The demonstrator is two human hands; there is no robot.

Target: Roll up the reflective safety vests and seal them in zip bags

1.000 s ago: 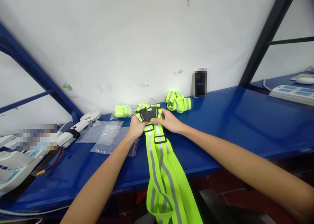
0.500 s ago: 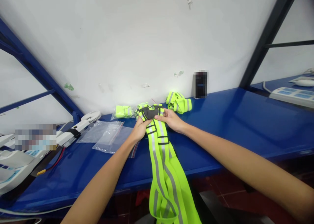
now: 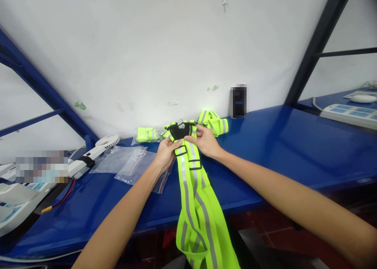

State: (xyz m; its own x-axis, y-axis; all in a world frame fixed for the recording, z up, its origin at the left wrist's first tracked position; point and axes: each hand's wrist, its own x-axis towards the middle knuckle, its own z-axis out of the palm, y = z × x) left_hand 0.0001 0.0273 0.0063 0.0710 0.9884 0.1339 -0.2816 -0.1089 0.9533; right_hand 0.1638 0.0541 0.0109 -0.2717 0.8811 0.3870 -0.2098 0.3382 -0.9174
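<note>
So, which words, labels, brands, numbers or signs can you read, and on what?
None can be read.
Black upright rectangular object: pixelated, unreadable.
White plastic device with blue panels, far left: partly pixelated, otherwise too blurred.
White plastic bar with blue panels, far right: too small and blurred.
Neon yellow-green straps with grey stripes: no writing visible.

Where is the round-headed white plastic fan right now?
In the head view, the fan is left of the left hand, at the far edge of the blue table, beside the clear plastic bags.
</note>
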